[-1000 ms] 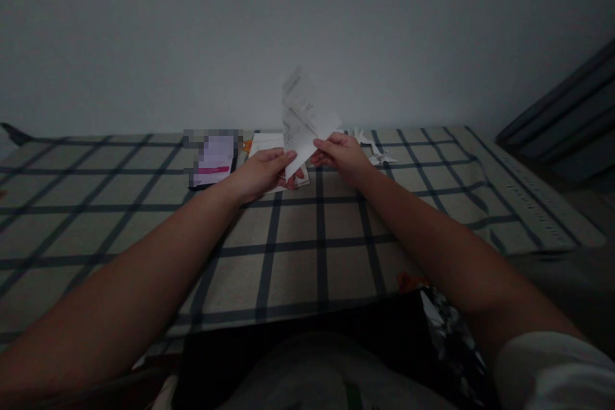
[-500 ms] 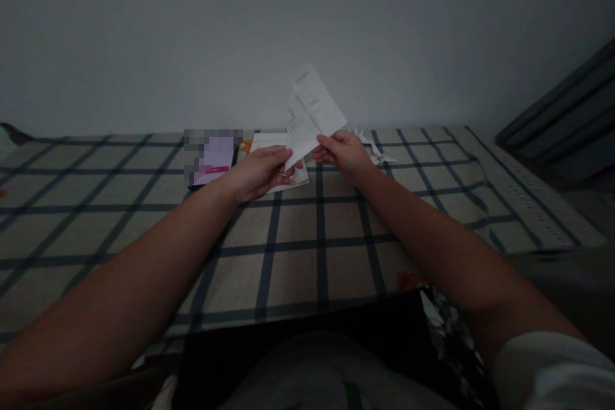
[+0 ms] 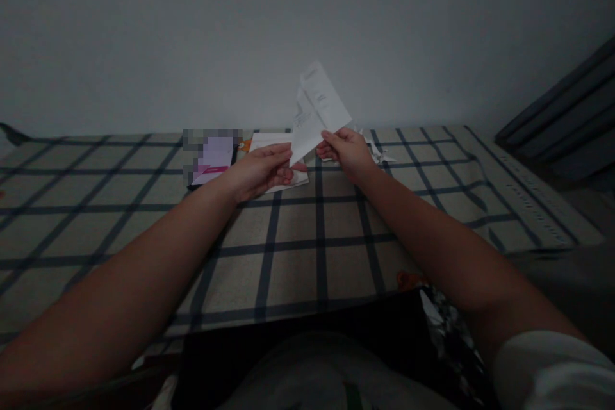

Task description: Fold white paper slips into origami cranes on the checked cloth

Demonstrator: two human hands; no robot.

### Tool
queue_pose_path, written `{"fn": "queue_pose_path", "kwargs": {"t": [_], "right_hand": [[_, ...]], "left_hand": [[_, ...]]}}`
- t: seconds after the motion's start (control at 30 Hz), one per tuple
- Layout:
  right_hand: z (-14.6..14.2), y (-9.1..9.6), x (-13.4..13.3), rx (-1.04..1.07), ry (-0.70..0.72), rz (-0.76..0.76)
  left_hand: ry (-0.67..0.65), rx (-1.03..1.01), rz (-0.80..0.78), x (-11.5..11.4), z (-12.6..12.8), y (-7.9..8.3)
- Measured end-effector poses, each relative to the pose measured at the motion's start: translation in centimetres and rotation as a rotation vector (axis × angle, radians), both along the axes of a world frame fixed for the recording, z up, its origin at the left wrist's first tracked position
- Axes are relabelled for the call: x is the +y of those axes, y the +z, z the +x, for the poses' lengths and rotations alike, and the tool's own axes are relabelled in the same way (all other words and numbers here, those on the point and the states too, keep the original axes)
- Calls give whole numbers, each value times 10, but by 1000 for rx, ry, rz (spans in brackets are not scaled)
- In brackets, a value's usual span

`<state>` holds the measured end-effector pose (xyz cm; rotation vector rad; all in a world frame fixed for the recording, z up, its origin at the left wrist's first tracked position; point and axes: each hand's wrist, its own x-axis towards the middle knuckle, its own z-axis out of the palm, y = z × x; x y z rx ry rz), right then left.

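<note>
Between my two hands, a folded sheet of white paper (image 3: pixel 319 102) with faint printing is held up over the table. My left hand (image 3: pixel 263 170) pinches its lower left corner between thumb and fingers. Along its lower right edge, my right hand (image 3: pixel 350 152) grips the paper, thumb on the near side. The sheet is tilted, with one corner pointing up toward the wall. Under and behind my left hand lies a stack of white paper or a booklet (image 3: pixel 294 180), partly hidden by that hand. Folded white paper pieces (image 3: pixel 383 155) lie just behind my right hand.
A checked cloth (image 3: pixel 298 269) covers the table. Left of my hands lies a flat purple and white item (image 3: pixel 215 157) with a pink band, partly pixelated. A small orange thing (image 3: pixel 245 145) sits beside it. The grey wall (image 3: pixel 307 13) rises behind; dark curtain folds (image 3: pixel 567 102) hang at right.
The held paper has shifted slightly to the right and turned a little. My right hand has moved slightly right with it; both hands keep their grip.
</note>
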<state>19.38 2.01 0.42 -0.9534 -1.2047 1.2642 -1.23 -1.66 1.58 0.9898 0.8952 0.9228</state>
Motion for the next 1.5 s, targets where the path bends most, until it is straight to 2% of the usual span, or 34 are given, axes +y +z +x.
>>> {"fn": "queue_pose_path", "kwargs": {"t": [0.23, 0.47, 0.7, 0.93, 1.3, 1.5], "right_hand": [[0, 0, 1, 5, -12, -3], [1, -1, 3, 61, 11, 25], [1, -4, 6, 46, -5, 26], [0, -6, 7, 19, -28, 41], [-1, -7, 8, -16, -53, 57], [1, -9, 11, 16, -37, 86]], "left_hand": [[53, 5, -29, -1, 0, 4], [-47, 46, 64, 1, -1, -1], [-52, 161, 162, 3, -2, -3], [-55, 261, 133, 2, -2, -2], [-18, 243, 134, 0, 0, 4], [-27, 165, 108, -2, 1, -2]]}}
